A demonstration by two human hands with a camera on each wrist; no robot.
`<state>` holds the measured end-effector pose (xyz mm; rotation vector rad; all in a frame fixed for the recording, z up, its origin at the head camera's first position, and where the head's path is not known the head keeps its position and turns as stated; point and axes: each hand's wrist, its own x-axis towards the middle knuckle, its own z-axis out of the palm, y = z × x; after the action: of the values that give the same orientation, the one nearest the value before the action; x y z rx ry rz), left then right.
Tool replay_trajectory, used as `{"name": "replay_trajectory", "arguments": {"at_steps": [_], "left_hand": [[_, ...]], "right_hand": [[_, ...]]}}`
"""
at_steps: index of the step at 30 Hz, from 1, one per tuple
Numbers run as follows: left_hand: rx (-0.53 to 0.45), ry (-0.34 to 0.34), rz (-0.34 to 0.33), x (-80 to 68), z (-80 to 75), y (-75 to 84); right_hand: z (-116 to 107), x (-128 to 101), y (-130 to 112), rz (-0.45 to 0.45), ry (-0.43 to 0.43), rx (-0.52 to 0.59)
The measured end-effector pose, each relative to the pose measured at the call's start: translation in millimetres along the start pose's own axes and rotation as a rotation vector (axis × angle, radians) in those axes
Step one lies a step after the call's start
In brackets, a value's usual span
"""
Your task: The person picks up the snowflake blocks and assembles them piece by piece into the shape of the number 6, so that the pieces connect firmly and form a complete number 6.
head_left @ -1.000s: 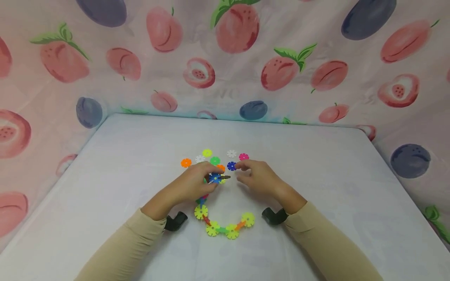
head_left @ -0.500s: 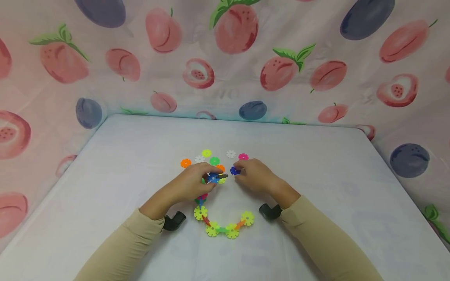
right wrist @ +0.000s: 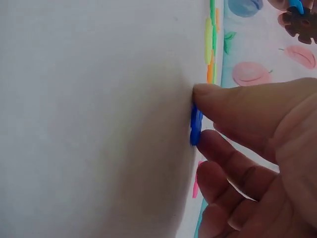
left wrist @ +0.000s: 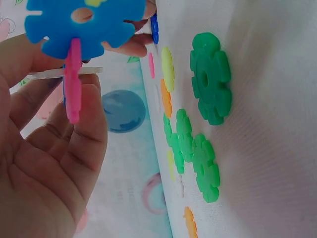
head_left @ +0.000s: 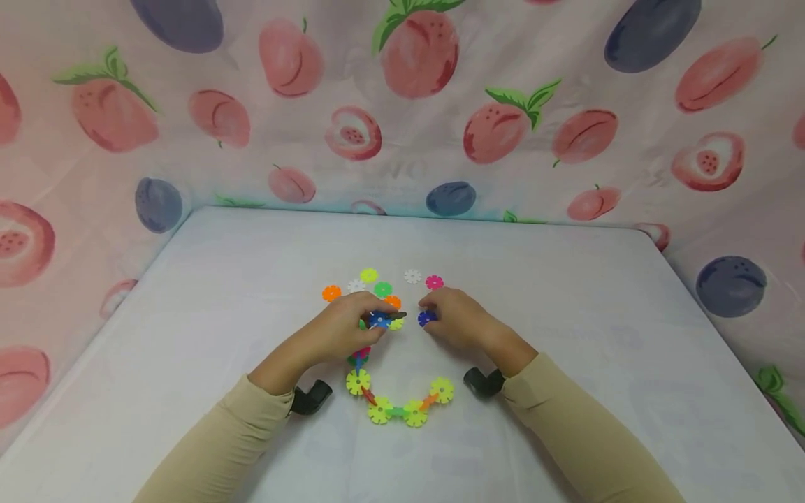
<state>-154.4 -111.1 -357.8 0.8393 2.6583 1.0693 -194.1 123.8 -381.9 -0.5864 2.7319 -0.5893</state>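
Observation:
A curved chain of snowflake discs (head_left: pixel 397 409) lies on the white table (head_left: pixel 566 314), mostly yellow with short coloured links. My left hand (head_left: pixel 376 316) grips the chain's far end, where a light blue disc (left wrist: pixel 84 25) sits on a pink one (left wrist: pixel 73 84) and a dark brown disc (head_left: pixel 400 316) sticks out to the right. My right hand (head_left: pixel 429 312) pinches a dark blue disc (right wrist: pixel 196 124) between thumb and fingers, its edge against the table, just right of the chain's held end.
Loose discs lie beyond the hands: orange (head_left: pixel 331 293), white (head_left: pixel 356 285), yellow-green (head_left: pixel 369 275), green (head_left: pixel 383 288), white (head_left: pixel 412 276), pink (head_left: pixel 434 282). Fruit-print cloth (head_left: pixel 415 105) walls the table at the back and sides. Black wrist mounts (head_left: pixel 312 397) sit near the chain.
My right hand closed on the dark blue disc and drew it toward me. The left hand kept its grip on the chain's end and hardly moved.

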Motion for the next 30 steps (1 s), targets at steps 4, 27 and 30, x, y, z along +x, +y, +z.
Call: {"name": "replay_trajectory", "arguments": {"at_steps": [4, 27, 30], "left_hand": [[0.006, 0.0, -0.013, 0.0, 0.6, 0.2], [0.002, -0.006, -0.002, 1.5, 0.9, 2.7], [-0.004, -0.007, 0.012, 2.0, 0.8, 3.5]], "right_hand": [[-1, -2, 0, 0.041, -0.043, 0.008], [-13, -31, -1, -0.143, 0.077, 0.535], [-11, -31, -2, -0.151, 0.086, 0.578]]}}
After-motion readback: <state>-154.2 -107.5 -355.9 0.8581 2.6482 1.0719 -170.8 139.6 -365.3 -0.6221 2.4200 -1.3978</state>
